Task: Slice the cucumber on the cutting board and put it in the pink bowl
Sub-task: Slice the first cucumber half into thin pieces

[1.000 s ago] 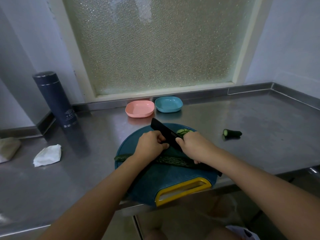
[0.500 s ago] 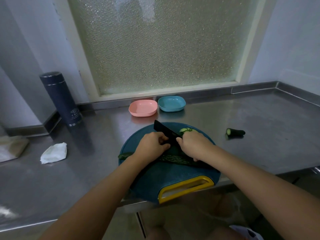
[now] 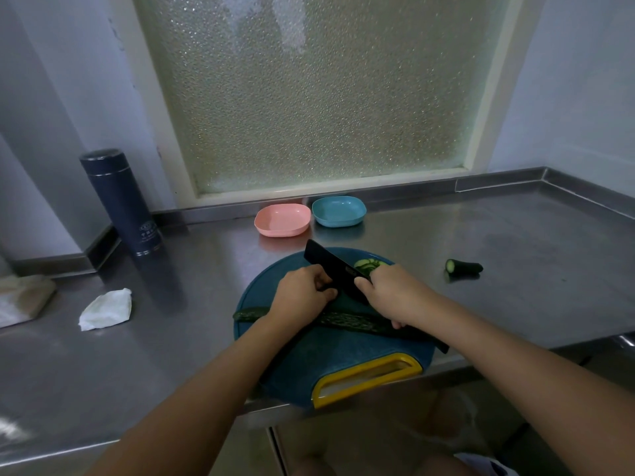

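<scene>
Fingers (image 3: 324,282) of left hand (image 3: 302,298) curled on cucumber (image 3: 347,319), right hand (image 3: 395,297) fingers round knife (image 3: 330,264).

A round, dark teal cutting board (image 3: 343,359) with a yellow handle lies flat on the desk at the lower centre of the frame. The cucumber (image 3: 347,321), long and dark green, lies across it from left to right, its left tip just past the board's edge. The left hand (image 3: 302,293) lies over its middle with fingers curled. The right hand (image 3: 395,297) grips a black knife (image 3: 333,266), whose blade points toward the upper left. A few pale green slices (image 3: 367,264) lie at the board's upper right edge. The pink bowl (image 3: 282,219), shallow and upright, sits above the board, apart from it.
</scene>
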Demonstrator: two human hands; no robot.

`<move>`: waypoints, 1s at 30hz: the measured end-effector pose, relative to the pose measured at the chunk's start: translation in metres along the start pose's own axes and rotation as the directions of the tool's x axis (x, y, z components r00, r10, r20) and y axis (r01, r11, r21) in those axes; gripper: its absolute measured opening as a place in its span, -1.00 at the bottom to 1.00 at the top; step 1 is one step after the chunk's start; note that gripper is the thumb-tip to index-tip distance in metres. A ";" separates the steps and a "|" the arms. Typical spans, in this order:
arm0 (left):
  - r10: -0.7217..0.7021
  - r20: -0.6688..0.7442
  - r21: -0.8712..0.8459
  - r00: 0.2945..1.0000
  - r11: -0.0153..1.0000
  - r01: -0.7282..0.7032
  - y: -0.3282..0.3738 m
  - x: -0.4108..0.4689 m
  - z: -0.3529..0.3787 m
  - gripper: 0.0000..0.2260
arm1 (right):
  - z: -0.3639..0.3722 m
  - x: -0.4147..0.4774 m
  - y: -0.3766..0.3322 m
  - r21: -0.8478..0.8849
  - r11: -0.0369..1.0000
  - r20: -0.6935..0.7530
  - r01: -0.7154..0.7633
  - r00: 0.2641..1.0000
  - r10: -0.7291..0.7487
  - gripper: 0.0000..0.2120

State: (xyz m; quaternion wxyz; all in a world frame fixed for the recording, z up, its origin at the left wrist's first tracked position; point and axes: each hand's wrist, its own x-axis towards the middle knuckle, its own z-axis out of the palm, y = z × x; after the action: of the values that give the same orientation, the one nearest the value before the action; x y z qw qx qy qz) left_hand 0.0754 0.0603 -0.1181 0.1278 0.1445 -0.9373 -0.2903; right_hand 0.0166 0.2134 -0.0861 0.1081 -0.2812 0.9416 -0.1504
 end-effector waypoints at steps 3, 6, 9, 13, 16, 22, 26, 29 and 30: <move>-0.008 -0.004 0.008 1.000 1.000 0.008 0.001 0.000 0.001 -0.85 | 0.003 0.002 0.000 0.014 1.000 -0.002 -0.007 1.000 0.007 -0.50; -0.014 -0.018 0.010 1.000 1.000 0.014 0.001 0.000 0.003 -0.87 | 0.005 0.007 -0.003 0.016 1.000 -0.004 -0.014 1.000 0.014 -0.49; -0.020 -0.024 0.009 1.000 1.000 0.020 0.001 0.000 0.003 -0.87 | 0.009 0.013 -0.010 0.012 1.000 -0.006 -0.028 1.000 0.028 -0.50; -0.030 -0.025 -0.002 0.999 1.000 0.030 0.001 -0.001 0.003 -0.89 | 0.014 0.017 -0.017 -0.017 1.000 -0.005 -0.014 1.000 0.014 -0.50; -0.028 -0.027 -0.009 0.999 1.000 0.028 0.001 -0.001 0.004 -0.88 | 0.013 0.018 -0.014 -0.023 1.000 0.004 -0.018 1.000 0.018 -0.49; -0.018 -0.042 -0.007 0.999 1.000 0.017 0.001 -0.001 0.005 -0.84 | 0.010 0.010 -0.005 -0.016 0.999 0.022 -0.033 0.999 0.033 -0.47; -0.022 -0.039 -0.011 0.999 1.000 0.022 0.001 -0.002 0.004 -0.88 | 0.004 0.002 -0.002 -0.011 1.000 -0.032 0.012 0.999 -0.013 -0.50; -0.026 -0.036 -0.009 0.999 1.000 0.025 0.002 -0.003 0.003 -0.89 | 0.002 0.000 -0.002 -0.022 1.000 -0.038 0.021 0.999 -0.022 -0.51; -0.028 -0.035 -0.008 0.999 1.000 0.027 0.002 -0.003 0.004 -0.88 | 0.002 -0.001 -0.003 -0.029 0.999 -0.041 0.026 0.999 -0.027 -0.51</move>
State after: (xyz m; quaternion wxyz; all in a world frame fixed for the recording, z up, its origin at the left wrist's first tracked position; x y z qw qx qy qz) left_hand 0.0761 0.0649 -0.1200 0.1408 0.1620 -0.9317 -0.2929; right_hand 0.0193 0.2108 -0.0870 0.0827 -0.2920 0.9419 -0.1441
